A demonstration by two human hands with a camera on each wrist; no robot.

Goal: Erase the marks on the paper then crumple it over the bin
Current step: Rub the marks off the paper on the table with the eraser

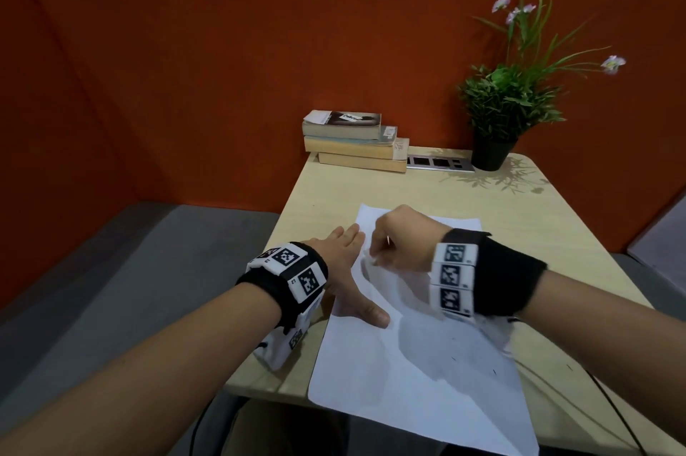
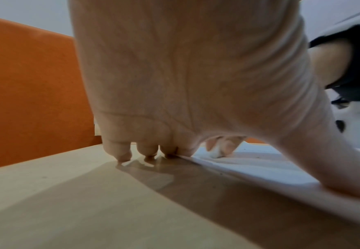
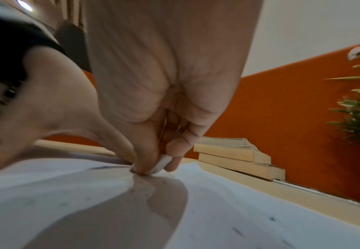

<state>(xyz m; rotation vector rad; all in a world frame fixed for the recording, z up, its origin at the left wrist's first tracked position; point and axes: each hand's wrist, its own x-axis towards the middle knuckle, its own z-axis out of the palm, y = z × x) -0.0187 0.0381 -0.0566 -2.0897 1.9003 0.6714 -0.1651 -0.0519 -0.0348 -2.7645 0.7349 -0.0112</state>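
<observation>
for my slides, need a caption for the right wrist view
Right hand pinches a white eraser against the paper, books behind.

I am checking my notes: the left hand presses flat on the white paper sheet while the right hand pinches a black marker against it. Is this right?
Not quite. The right hand pinches a small white eraser, not a black marker; the right wrist view shows it. The left hand does press flat on the white paper sheet.
</observation>
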